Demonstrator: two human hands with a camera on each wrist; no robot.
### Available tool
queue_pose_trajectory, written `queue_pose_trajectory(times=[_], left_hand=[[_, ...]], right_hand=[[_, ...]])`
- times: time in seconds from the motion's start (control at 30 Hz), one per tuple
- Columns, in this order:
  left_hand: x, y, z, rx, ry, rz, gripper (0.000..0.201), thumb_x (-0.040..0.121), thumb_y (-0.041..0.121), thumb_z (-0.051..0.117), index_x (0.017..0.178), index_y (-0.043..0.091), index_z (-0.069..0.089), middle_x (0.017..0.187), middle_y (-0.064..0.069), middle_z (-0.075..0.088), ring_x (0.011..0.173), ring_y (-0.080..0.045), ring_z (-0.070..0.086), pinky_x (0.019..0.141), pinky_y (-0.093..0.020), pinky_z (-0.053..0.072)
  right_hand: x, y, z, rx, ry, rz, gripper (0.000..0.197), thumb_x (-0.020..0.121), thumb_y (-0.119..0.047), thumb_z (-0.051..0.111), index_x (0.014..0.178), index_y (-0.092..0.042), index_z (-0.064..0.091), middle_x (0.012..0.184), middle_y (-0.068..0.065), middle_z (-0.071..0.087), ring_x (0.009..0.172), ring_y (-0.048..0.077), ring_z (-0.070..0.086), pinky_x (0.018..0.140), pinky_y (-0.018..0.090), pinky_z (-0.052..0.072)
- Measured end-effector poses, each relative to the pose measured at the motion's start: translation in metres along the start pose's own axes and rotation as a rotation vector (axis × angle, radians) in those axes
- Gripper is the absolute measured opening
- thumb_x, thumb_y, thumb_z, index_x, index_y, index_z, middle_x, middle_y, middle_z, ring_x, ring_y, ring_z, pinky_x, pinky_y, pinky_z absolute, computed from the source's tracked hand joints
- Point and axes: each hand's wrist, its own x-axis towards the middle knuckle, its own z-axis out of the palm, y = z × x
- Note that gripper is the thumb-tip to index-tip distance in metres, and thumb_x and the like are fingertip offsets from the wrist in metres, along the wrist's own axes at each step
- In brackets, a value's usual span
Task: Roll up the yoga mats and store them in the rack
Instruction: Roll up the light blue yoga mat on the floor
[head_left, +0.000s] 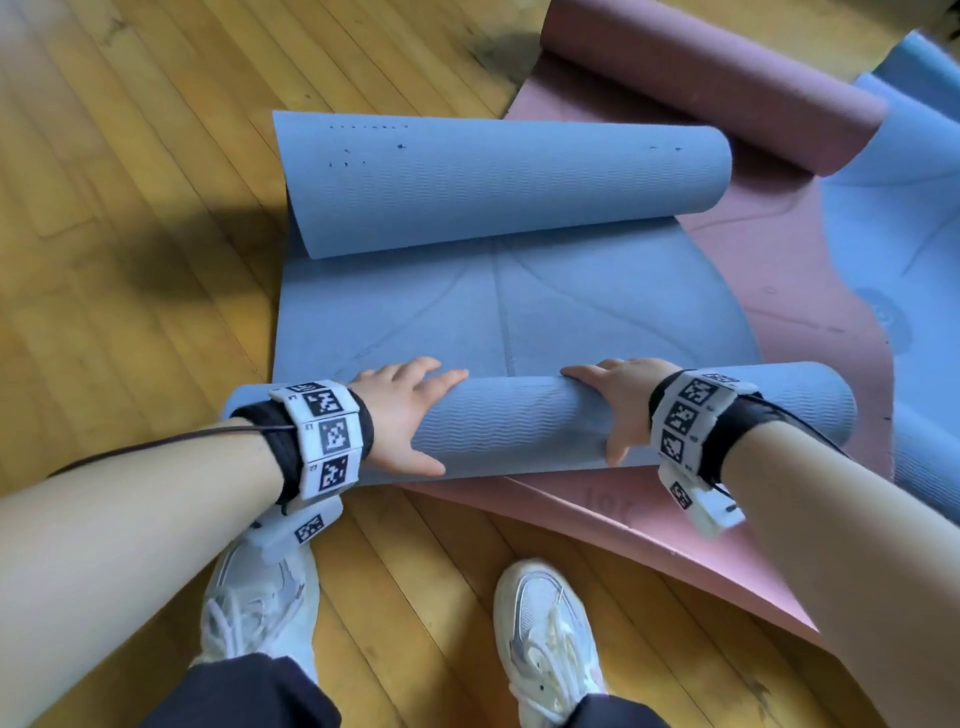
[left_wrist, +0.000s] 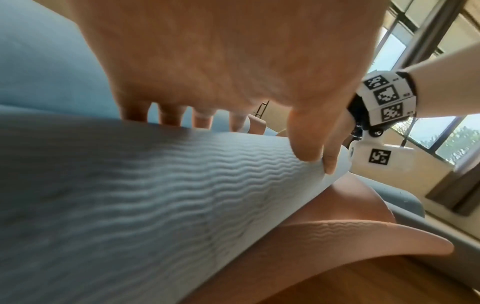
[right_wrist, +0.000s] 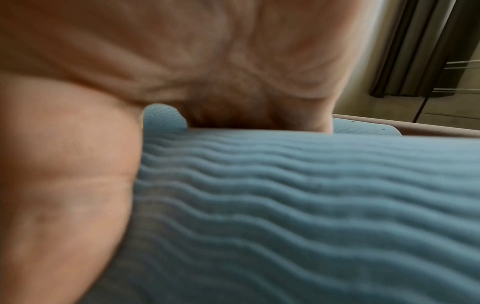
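A blue yoga mat (head_left: 493, 312) lies on the wooden floor, and its near end is wound into a roll (head_left: 519, 421). My left hand (head_left: 410, 410) presses on the left part of the roll, fingers spread over the top and thumb on the near side. My right hand (head_left: 615, 400) presses on the right part in the same way. The far end of the mat (head_left: 493, 176) curls up and back toward me. Close up, the left hand (left_wrist: 233, 61) and the right hand (right_wrist: 182, 51) lie on the ribbed roll (left_wrist: 155, 185).
A pink mat (head_left: 779, 270) lies under the blue one, its far end rolled (head_left: 701, 78). Another blue mat (head_left: 893, 218) spreads at the right. My two white shoes (head_left: 265, 597) (head_left: 545, 623) stand just behind the roll. Bare wooden floor (head_left: 130, 208) extends to the left.
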Motion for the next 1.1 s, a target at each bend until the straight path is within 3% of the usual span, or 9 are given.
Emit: queue_pose_trajectory(times=[0.13, 0.23, 0.3, 0.43, 0.57, 0.63, 0.77, 0.93, 1.1], left_hand=[[0.003, 0.004, 0.008, -0.048, 0.012, 0.007, 0.088, 0.085, 0.073, 0.036, 0.151, 0.033, -0.006, 0.160, -0.003, 0.003, 0.146, -0.023, 0.009, 0.118, -0.038, 0.009], [0.008, 0.001, 0.012, -0.021, 0.028, -0.025, 0.080, 0.090, 0.069, 0.027, 0.151, 0.032, -0.010, 0.160, -0.003, 0.001, 0.147, -0.023, 0.007, 0.119, -0.039, 0.005], [0.011, 0.001, 0.012, -0.015, 0.024, -0.047, 0.079, 0.090, 0.069, 0.023, 0.150, 0.032, -0.012, 0.160, -0.002, 0.001, 0.146, -0.025, 0.008, 0.119, -0.040, 0.006], [0.017, -0.003, 0.008, -0.028, 0.040, -0.069, 0.081, 0.087, 0.072, 0.021, 0.151, 0.034, -0.009, 0.159, -0.004, 0.009, 0.144, -0.025, 0.016, 0.117, -0.040, 0.016], [0.018, -0.003, 0.005, -0.023, 0.026, -0.098, 0.099, 0.067, 0.086, 0.014, 0.150, 0.036, -0.008, 0.154, -0.005, 0.023, 0.139, -0.026, 0.028, 0.112, -0.040, 0.028], [0.019, -0.004, 0.001, 0.003, 0.008, -0.104, 0.108, 0.065, 0.089, 0.030, 0.150, 0.036, -0.010, 0.150, -0.006, 0.028, 0.135, -0.026, 0.034, 0.108, -0.039, 0.034], [0.022, -0.003, -0.003, 0.057, -0.006, -0.112, 0.121, 0.062, 0.076, 0.066, 0.149, 0.038, -0.009, 0.141, -0.005, 0.039, 0.123, -0.025, 0.046, 0.098, -0.039, 0.045], [0.021, -0.003, -0.009, 0.058, 0.038, -0.117, 0.112, 0.063, 0.071, 0.069, 0.147, 0.039, 0.002, 0.131, -0.003, 0.048, 0.110, -0.024, 0.055, 0.088, -0.034, 0.049], [0.015, -0.005, -0.008, 0.047, 0.051, -0.155, 0.110, 0.062, 0.070, 0.071, 0.145, 0.041, 0.005, 0.129, -0.002, 0.049, 0.106, -0.024, 0.058, 0.084, -0.033, 0.050]], right_hand=[[0.008, -0.002, -0.011, 0.009, -0.056, 0.018, 0.113, 0.065, -0.039, 0.082, 0.150, -0.038, 0.007, 0.142, -0.002, 0.040, 0.122, 0.027, 0.048, 0.096, 0.044, 0.046], [0.004, -0.003, -0.010, 0.061, 0.016, 0.038, 0.115, 0.069, -0.033, 0.080, 0.152, -0.033, 0.001, 0.155, -0.001, 0.020, 0.142, 0.024, 0.022, 0.114, 0.054, 0.019], [-0.005, 0.001, 0.000, 0.108, 0.180, 0.044, 0.110, 0.069, -0.036, 0.079, 0.152, -0.033, 0.006, 0.154, -0.001, 0.016, 0.144, 0.021, 0.014, 0.117, 0.054, 0.008], [-0.025, 0.016, 0.024, 0.267, 0.497, 0.071, 0.078, 0.070, -0.053, 0.074, 0.135, -0.033, 0.036, 0.134, -0.003, 0.036, 0.129, 0.021, 0.033, 0.107, 0.040, 0.028], [-0.024, 0.020, 0.034, 0.304, 0.522, 0.045, 0.067, 0.079, -0.052, 0.068, 0.136, -0.032, 0.041, 0.136, -0.006, 0.039, 0.126, 0.021, 0.039, 0.110, 0.039, 0.026], [-0.021, 0.022, 0.036, 0.334, 0.515, 0.047, 0.066, 0.081, -0.052, 0.065, 0.140, -0.034, 0.041, 0.138, -0.008, 0.039, 0.127, 0.019, 0.041, 0.115, 0.045, 0.018], [-0.017, 0.027, 0.037, 0.378, 0.508, 0.033, 0.065, 0.082, -0.052, 0.065, 0.140, -0.037, 0.041, 0.136, -0.011, 0.040, 0.125, 0.018, 0.044, 0.118, 0.048, 0.009], [-0.018, 0.028, 0.037, 0.363, 0.524, 0.013, 0.066, 0.085, -0.053, 0.062, 0.143, -0.037, 0.037, 0.141, -0.011, 0.038, 0.131, 0.017, 0.039, 0.117, 0.050, 0.003], [-0.022, 0.019, 0.041, 0.271, 0.547, -0.003, 0.066, 0.093, -0.050, 0.049, 0.151, -0.032, 0.022, 0.152, -0.011, 0.025, 0.146, 0.013, 0.014, 0.116, 0.053, -0.007]])
